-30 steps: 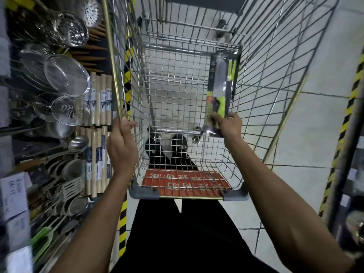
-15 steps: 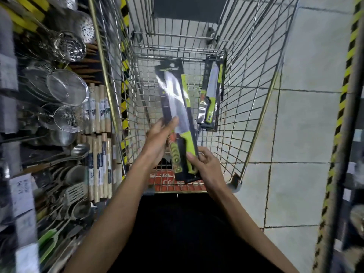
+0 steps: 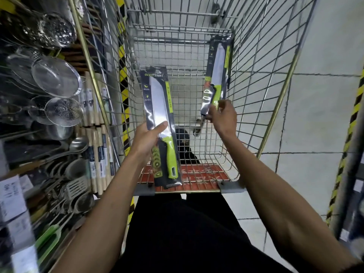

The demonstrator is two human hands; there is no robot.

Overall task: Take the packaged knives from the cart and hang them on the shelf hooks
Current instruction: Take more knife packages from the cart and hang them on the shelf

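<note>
A wire shopping cart [image 3: 262, 62] stands in front of me. My left hand [image 3: 146, 138] grips a packaged knife [image 3: 159, 107] with a green handle and black card, upright above the cart's near end. A second packaged knife [image 3: 217, 69] of the same kind leans against the cart's right wall. My right hand [image 3: 222, 117] pinches its lower end at the green handle.
A shelf on the left carries hanging strainers [image 3: 56, 77], ladles and spoons [image 3: 76, 146], and wooden rolling pins [image 3: 98, 154]. Yellow-black hazard tape [image 3: 123, 75] edges the shelf. Tiled floor [image 3: 315, 115] lies to the right, beside another taped shelf post [image 3: 352, 125].
My left hand has taken over the first knife pack alone. My right hand let go of it and moved up to the second pack by the cart's right wall.
</note>
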